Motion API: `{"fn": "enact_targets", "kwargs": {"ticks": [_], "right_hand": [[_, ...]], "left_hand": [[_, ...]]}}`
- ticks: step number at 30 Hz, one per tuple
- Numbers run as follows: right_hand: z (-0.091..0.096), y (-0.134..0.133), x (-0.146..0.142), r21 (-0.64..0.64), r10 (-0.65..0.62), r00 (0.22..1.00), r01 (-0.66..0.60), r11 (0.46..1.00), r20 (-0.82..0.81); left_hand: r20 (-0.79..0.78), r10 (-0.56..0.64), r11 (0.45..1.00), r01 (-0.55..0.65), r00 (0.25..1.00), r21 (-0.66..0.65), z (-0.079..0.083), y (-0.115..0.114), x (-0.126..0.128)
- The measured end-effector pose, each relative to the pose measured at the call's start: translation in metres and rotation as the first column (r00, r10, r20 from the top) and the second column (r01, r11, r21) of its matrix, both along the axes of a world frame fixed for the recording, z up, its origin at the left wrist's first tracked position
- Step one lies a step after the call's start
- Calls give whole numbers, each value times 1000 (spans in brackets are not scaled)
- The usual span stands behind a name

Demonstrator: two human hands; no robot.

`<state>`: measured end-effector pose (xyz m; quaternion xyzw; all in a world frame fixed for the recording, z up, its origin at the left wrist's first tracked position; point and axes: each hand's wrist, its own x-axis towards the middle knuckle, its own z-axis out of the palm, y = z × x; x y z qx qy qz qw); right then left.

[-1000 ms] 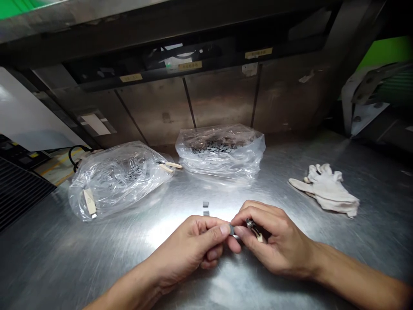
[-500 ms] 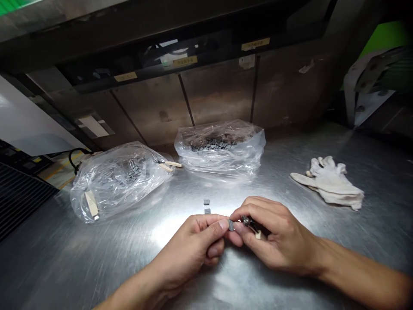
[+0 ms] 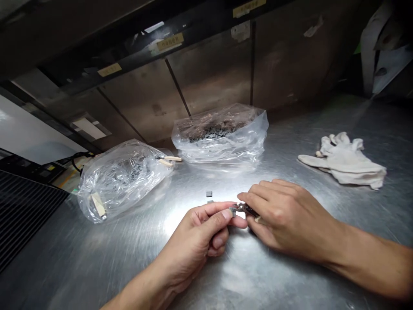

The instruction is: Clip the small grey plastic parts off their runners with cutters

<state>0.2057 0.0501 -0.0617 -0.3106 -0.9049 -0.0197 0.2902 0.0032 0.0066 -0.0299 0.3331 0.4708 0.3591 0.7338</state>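
Note:
My left hand [image 3: 201, 234] pinches a small grey block [image 3: 231, 211] between thumb and forefinger, just above the steel table [image 3: 97, 258]. My right hand [image 3: 284, 217] is closed round a small metal tool with a pale handle [image 3: 247, 210], and the tool's tip meets the block. Two more small grey blocks [image 3: 209, 194] lie on the table just beyond my left fingers. The hands touch at the fingertips.
Two clear plastic bags of small grey pieces lie behind: one at the left [image 3: 121, 176], one at the centre back [image 3: 221, 133]. A pair of white cloth gloves [image 3: 346, 160] lies at the right. A dark metal panel rises behind the table.
The view has tilted and moved down and left. My hands stay together on the block and tool, and the right hand has turned so that its back faces up more.

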Motion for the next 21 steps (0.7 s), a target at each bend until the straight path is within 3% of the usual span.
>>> {"fn": "enact_targets", "kwargs": {"ticks": [6,11,21], "right_hand": [[1,0,-2,26,-21,998,20,999,51],[1,-2,-2,49,-21,998,18,999,61],[2,-2,-1,-34,-30,994,34,999,107]], "left_hand": [[-154,-41,997,51,987,63,-3,1,1],[-186,-37,995,54,982,87,0,2,3],[-285,-84,988,118,955,102,-5,0,1]]}}
